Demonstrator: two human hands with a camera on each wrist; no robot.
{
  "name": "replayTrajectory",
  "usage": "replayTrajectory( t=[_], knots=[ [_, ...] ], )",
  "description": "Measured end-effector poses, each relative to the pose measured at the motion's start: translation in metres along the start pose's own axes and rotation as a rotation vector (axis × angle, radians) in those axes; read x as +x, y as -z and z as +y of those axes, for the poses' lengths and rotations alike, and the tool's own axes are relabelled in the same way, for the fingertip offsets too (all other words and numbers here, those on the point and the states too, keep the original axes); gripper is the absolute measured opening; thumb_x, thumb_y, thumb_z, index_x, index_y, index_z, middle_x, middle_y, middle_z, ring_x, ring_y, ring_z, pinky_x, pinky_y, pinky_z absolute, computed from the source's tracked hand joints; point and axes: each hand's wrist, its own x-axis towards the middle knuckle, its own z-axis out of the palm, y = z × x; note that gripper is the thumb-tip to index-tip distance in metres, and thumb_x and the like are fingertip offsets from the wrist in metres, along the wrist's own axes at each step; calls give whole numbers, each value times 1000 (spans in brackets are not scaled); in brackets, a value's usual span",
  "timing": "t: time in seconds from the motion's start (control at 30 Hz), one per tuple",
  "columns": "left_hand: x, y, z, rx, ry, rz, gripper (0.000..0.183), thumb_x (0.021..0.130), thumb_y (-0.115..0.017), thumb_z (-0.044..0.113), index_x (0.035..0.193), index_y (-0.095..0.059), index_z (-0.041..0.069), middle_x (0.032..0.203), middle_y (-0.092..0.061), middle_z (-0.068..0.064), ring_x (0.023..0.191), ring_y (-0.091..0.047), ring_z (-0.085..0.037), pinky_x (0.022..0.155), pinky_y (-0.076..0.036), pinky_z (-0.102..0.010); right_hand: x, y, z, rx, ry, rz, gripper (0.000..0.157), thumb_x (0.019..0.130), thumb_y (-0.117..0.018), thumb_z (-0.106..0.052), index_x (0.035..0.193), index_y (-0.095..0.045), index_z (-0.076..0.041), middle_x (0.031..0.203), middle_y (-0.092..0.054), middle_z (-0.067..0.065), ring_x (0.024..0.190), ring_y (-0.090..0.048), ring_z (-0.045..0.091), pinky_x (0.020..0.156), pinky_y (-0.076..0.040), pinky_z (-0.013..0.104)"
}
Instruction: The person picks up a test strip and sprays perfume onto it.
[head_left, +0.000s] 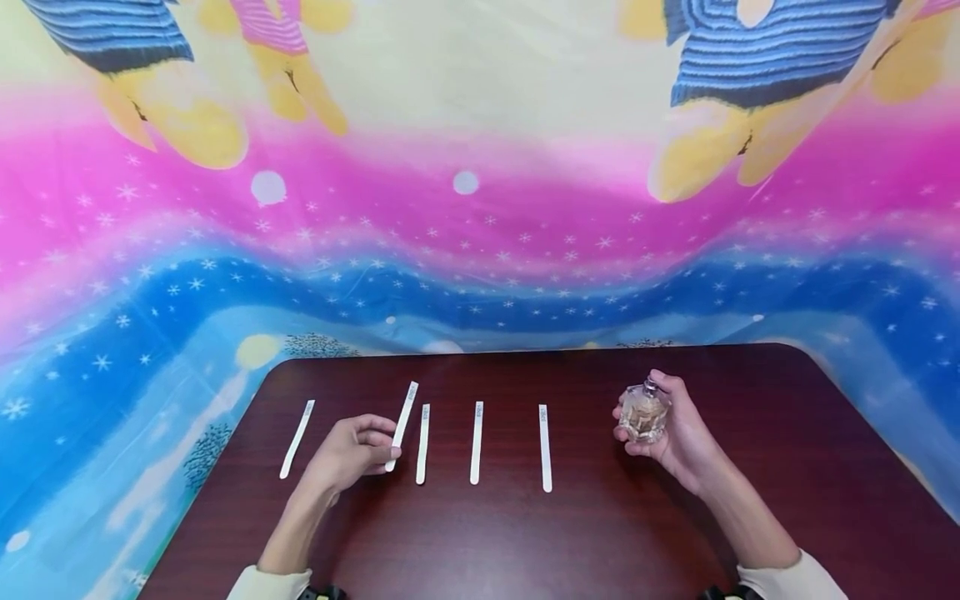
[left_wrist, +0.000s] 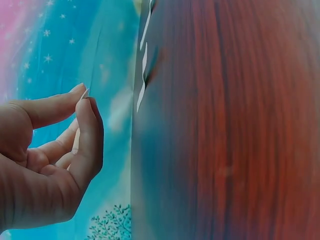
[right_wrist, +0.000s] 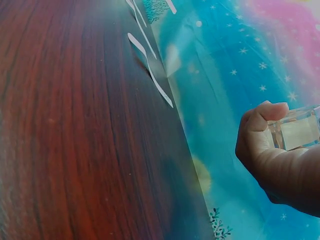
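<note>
My left hand (head_left: 352, 454) pinches the lower end of a white paper perfume test strip (head_left: 406, 412) between thumb and finger. Its printed end points up and away, tilted slightly right. In the left wrist view, the edge of this held strip (left_wrist: 85, 93) shows at the fingertips. On the right, my right hand (head_left: 681, 446) holds a clear glass perfume bottle (head_left: 643, 417) upright, with the thumb by the silver sprayer neck (head_left: 650, 385). The right wrist view shows the bottle (right_wrist: 300, 131) partly covered by the fingers.
Three test strips lie between the hands: one (head_left: 423, 444) beside the held strip, a middle one (head_left: 477, 442) and a right one (head_left: 545, 448). Another strip (head_left: 297, 439) lies left of my left hand. The dark wooden table (head_left: 480, 542) ends at a patterned cloth backdrop (head_left: 480, 283).
</note>
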Motion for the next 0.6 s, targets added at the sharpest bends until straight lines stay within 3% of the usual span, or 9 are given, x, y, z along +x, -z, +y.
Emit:
replayTrajectory(
  t=[0.37, 0.6],
  knots=[
    [-4, -21, 6, -76, 7, 7, 46, 91, -77, -8, 133, -60, -11, 90, -74, -13, 75, -71, -16, 71, -67, -31, 3, 0, 1, 16, 6, -25, 60, 117, -20, -49, 108, -66, -13, 101, -74, -2, 81, -70, 13, 70, -62, 23],
    [-2, -32, 9, -107, -9, -27, 51, 91, -76, -7, 138, -57, -11, 95, -73, -13, 78, -71, -15, 72, -67, -31, 6, 1, 2, 27, 19, -61, 63, 116, -16, -49, 107, -66, -12, 101, -73, -1, 79, -68, 14, 65, -58, 21]
  ],
)
